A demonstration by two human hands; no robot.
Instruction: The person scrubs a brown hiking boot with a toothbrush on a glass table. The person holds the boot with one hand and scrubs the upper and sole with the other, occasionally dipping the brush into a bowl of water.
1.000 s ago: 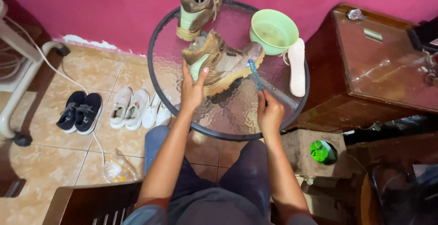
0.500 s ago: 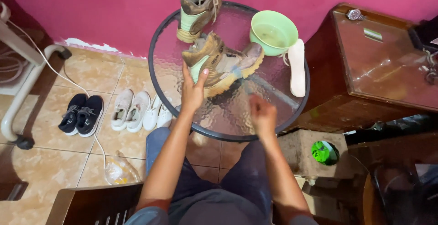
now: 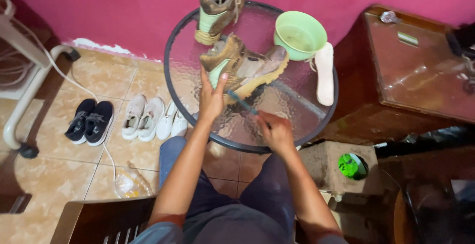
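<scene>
A muddy tan boot [image 3: 247, 68] lies on its side on the round glass table [image 3: 297, 125]. My left hand [image 3: 212, 98] presses against its heel end, fingers spread. My right hand [image 3: 277, 132] grips a thin blue-handled brush [image 3: 242, 103] whose far end reaches the boot's sole edge. A second dirty boot [image 3: 217, 6] stands at the table's far rim. A green bowl [image 3: 299, 33] and a white insole [image 3: 325, 73] lie to the right of the boot.
On the tiled floor at left sit a black pair of shoes [image 3: 90, 121], a cream pair [image 3: 141, 117] and a white pair [image 3: 173, 120]. A dark wooden cabinet [image 3: 420, 75] stands right of the table. A green bottle cap [image 3: 350, 166] shows below the cabinet.
My right hand has pulled the brush back toward me and then swung it left, so its tip now meets the boot's sole. My left hand stays on the boot.
</scene>
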